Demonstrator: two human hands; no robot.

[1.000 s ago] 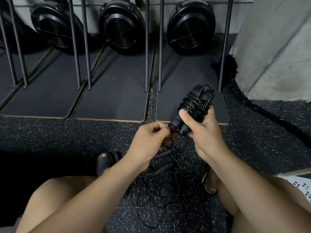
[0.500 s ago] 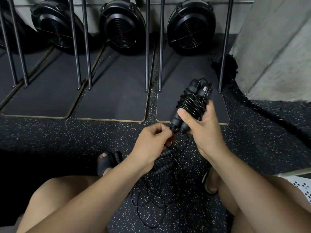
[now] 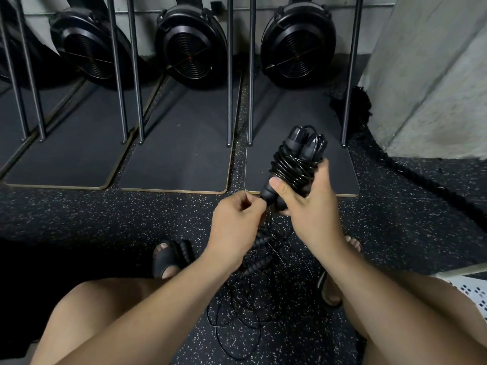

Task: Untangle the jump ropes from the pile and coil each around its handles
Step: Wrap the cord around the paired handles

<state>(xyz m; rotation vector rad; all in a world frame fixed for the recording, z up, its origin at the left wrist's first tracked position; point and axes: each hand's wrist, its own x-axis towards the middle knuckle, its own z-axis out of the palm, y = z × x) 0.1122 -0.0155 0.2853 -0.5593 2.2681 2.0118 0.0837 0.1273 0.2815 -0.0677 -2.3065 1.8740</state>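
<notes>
Right hand [image 3: 307, 204] grips a coiled jump rope [image 3: 293, 165] by its paired handles; left hand [image 3: 237, 219] pinches its cord end, apparently tucking it. One rope seems nearly done, while the pile [image 3: 253, 293] on the floor between the feet awaits untangling

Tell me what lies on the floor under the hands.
A loose black rope tangle with two ribbed handles lies on the speckled floor. The left hand and forearm cover part of it, hiding any further handles.
</notes>
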